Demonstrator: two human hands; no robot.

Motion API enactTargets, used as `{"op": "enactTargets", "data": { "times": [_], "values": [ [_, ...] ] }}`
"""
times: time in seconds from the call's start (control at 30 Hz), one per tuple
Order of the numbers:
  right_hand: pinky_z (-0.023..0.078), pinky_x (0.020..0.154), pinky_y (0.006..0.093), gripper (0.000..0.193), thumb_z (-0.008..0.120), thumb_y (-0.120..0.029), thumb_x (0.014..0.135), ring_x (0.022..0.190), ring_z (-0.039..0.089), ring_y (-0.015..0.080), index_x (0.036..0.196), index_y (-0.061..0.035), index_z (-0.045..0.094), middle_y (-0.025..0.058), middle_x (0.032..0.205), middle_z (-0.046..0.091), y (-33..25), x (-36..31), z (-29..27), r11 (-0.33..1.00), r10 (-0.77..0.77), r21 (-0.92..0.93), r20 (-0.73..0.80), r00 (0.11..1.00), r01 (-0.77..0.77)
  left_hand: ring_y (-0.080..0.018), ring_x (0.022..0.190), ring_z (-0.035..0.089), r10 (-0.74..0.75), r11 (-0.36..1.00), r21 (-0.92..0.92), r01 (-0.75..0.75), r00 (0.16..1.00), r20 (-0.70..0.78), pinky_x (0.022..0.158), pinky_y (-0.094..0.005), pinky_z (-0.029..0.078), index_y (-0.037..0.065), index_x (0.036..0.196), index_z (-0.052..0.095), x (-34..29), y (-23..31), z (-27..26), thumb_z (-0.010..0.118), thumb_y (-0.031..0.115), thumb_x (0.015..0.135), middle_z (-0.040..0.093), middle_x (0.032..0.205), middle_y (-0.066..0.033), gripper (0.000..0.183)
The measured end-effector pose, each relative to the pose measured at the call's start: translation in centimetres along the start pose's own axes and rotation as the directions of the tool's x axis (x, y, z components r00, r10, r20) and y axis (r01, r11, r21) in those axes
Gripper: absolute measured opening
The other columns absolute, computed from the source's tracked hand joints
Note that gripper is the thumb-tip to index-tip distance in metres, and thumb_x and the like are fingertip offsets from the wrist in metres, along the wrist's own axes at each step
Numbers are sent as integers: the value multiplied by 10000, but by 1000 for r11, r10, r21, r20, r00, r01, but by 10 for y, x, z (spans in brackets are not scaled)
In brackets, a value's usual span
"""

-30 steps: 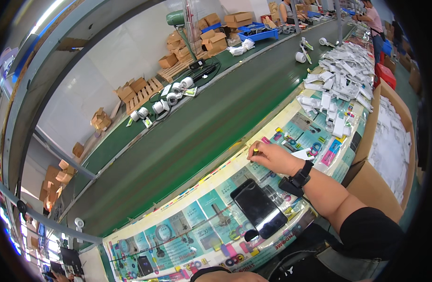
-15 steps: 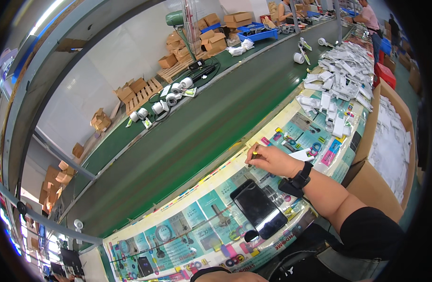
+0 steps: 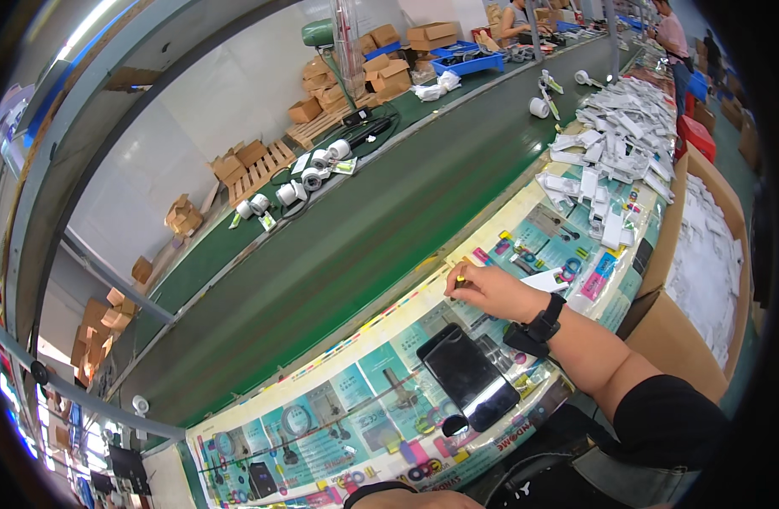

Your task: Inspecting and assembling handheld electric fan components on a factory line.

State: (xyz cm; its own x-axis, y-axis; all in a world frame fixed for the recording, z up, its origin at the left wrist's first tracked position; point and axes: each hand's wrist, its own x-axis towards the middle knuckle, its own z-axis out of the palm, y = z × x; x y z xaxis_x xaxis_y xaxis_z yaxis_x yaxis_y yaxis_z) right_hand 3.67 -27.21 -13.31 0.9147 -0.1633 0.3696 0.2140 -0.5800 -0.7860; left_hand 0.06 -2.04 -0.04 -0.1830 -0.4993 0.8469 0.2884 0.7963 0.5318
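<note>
My right hand (image 3: 491, 291) is held over the far part of the printed sheet, its fingers closed in a pinch. Between thumb and forefinger is a small dark thing with a yellow end (image 3: 460, 279), mostly covered by the fingers. A black device is strapped on that wrist. Below the hand lies a black smartphone (image 3: 466, 373), with a small round dark object (image 3: 455, 426) by its lower corner. A white plastic piece (image 3: 544, 280) lies just beyond the wrist. Of my left side only a strip of bare arm (image 3: 432, 500) with a dark band shows at the lower edge.
A green conveyor belt (image 3: 321, 288) runs diagonally past the sheet-covered table. White plastic parts (image 3: 627, 127) are heaped at the far right, above a carton (image 3: 656, 327) filled with white pieces. White cameras (image 3: 313, 174) lie across the belt. Two people work in the distance.
My right hand stays almost in place; the small thing in its fingers has turned slightly, showing less of its dark part. The phone and the heap have not moved.
</note>
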Motion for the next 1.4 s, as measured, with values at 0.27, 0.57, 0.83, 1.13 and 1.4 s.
{"op": "enactTargets", "data": {
  "times": [0.27,0.57,0.83,1.13,1.4],
  "values": [
    [459,668,299,126,531,-141,888,741,612,194,961,-39,519,98,808,606,0,-1,2,986,23,168,-111,994,-4,-224,448,416,7,1000,0,-7,1000,-26,381,-328,274,28,611,507,0,1,-1,470,136,857,474,601,-108,272],
    [460,652,333,147,540,-156,873,759,615,268,951,-37,503,140,825,614,-9,-1,-5,996,84,4,-30,996,-84,-228,449,418,-15,1000,-2,15,1000,25,381,-331,269,23,614,506,5,4,-4,463,133,859,473,600,-114,272],
    [472,682,313,169,529,-198,887,767,624,239,955,-43,513,112,796,620,-9,-2,-4,998,48,38,-73,996,-45,-225,436,403,1,1000,11,-2,998,56,377,-334,259,25,602,487,7,3,-7,457,119,863,467,587,-113,279],
    [482,670,309,155,532,-165,885,782,629,219,965,-33,535,103,832,621,-19,-5,-3,997,19,82,-130,991,-8,-223,433,398,13,999,41,-16,998,59,375,-333,247,24,585,471,8,6,-8,457,103,865,464,582,-112,292],
    [496,679,273,125,514,-99,886,766,626,166,959,2,531,88,959,590,-10,4,-1,939,195,-310,122,973,-150,-220,436,396,46,998,51,-45,999,-10,377,-332,242,26,576,466,4,5,-11,455,105,867,465,584,-113,302]
  ]
}}
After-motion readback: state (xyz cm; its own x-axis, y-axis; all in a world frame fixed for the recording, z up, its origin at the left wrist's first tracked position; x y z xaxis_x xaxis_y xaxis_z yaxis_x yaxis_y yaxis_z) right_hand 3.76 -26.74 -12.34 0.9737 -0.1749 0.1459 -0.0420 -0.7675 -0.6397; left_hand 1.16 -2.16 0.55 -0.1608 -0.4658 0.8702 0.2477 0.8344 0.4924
